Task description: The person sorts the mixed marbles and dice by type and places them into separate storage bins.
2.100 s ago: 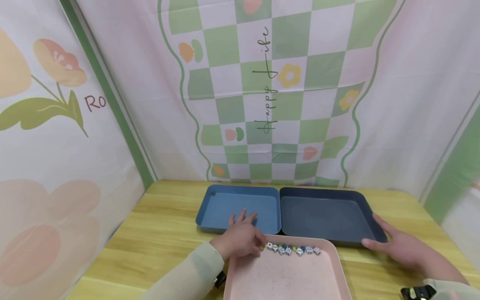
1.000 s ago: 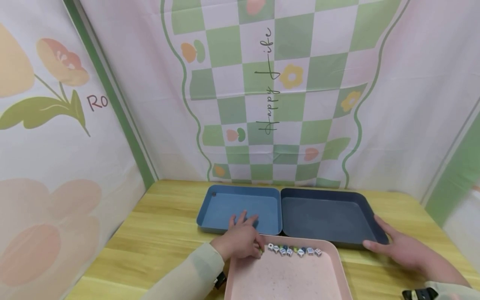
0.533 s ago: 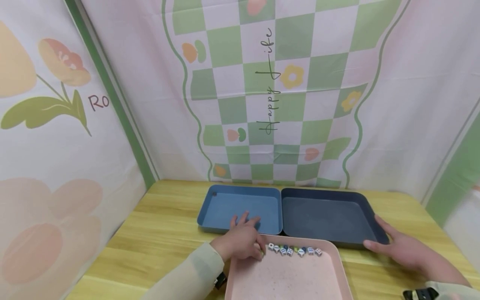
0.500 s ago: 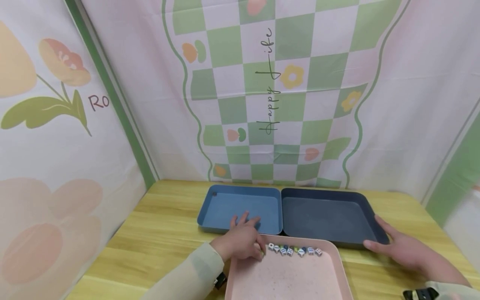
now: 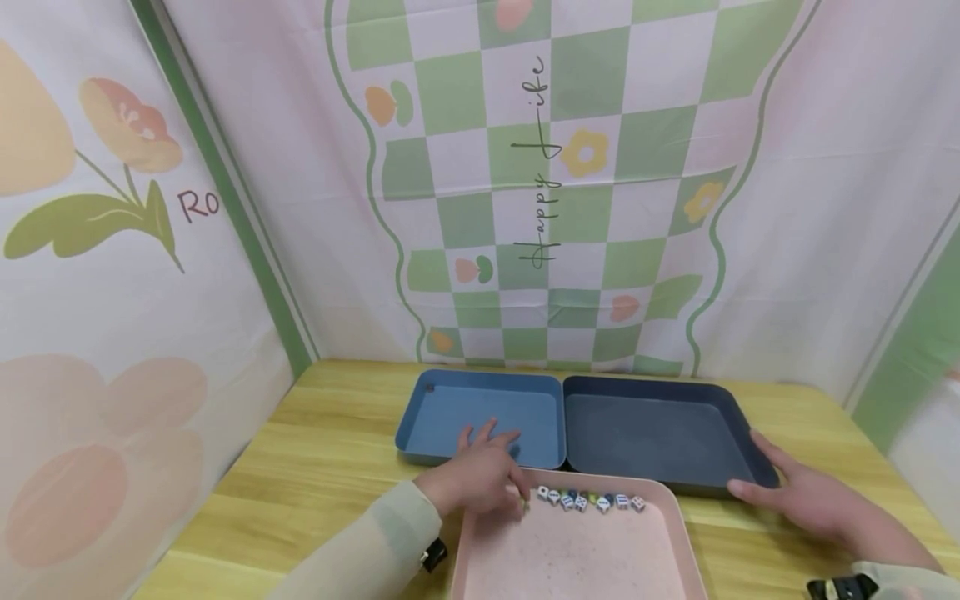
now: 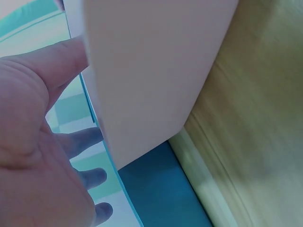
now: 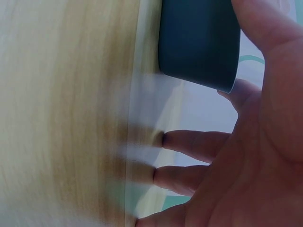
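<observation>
In the head view my left hand (image 5: 480, 477) reaches over the far-left corner of the pink tray (image 5: 573, 554). Its thumb and index finger pinch a small yellow-green piece (image 5: 527, 505), mostly hidden by the fingers, while the other fingers spread over the blue tray (image 5: 457, 408). The tray wall (image 6: 142, 71) conceals those fingertips in the left wrist view. White dice (image 5: 581, 503) with blue pips stand along the pink tray's far side, several in a row. My right hand (image 5: 813, 500) touches the dark navy tray (image 5: 660, 437) at its right edge, fingers straight and spread.
A tiny dark piece (image 5: 430, 388) lies in the blue tray's far-left corner. Small yellow-green and dark blue pieces sit behind the dice. All three trays rest on a wooden table (image 5: 300, 467), with a patterned cloth (image 5: 540, 208) hanging behind it.
My left hand and wrist have shifted slightly left in the last half second, the fingertips staying near the tray corner. My right hand holds its place, and the dice row looks unchanged.
</observation>
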`<state>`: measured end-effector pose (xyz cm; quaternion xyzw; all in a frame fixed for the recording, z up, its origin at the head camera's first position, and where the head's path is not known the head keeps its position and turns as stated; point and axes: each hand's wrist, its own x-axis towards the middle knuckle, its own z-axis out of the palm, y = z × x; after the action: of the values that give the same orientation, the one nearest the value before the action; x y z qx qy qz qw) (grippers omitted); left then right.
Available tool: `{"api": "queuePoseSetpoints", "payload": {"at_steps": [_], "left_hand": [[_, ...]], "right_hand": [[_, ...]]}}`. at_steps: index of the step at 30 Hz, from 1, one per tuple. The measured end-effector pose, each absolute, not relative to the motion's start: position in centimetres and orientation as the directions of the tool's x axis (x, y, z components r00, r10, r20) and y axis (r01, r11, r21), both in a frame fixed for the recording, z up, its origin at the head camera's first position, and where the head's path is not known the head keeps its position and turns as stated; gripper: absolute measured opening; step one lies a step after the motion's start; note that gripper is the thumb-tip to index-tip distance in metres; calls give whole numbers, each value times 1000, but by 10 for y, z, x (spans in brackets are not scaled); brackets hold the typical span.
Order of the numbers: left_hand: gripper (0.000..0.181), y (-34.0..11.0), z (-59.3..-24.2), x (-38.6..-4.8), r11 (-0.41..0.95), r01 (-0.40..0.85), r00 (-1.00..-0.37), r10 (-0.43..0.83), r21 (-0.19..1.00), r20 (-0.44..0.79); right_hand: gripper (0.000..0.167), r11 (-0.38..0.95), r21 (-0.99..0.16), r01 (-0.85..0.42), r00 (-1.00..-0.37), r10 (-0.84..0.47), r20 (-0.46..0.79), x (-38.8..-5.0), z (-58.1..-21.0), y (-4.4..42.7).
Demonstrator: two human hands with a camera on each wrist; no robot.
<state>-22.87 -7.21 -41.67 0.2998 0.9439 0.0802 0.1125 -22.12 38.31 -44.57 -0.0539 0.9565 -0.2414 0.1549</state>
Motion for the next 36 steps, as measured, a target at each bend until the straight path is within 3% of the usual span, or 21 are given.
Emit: {"api": "queuePoseSetpoints", "payload": {"at_steps": [13,27,36], "left_hand": [[10,-81,-410,-235,788,510,-801,581,344,-143],[8,-88,-399,-247,808,496,-828,551,318,-108],[10,-95,-403,-271,795,449,-858,511,407,-52]], "right_hand": [[103,886,-462,-36,-951,-172,-257,-220,-444,381],[102,882,-470,-23,-945,-172,-276,-222,-447,383],[103,881,-472,-34,-949,-176,-260,-223,-451,386]]}}
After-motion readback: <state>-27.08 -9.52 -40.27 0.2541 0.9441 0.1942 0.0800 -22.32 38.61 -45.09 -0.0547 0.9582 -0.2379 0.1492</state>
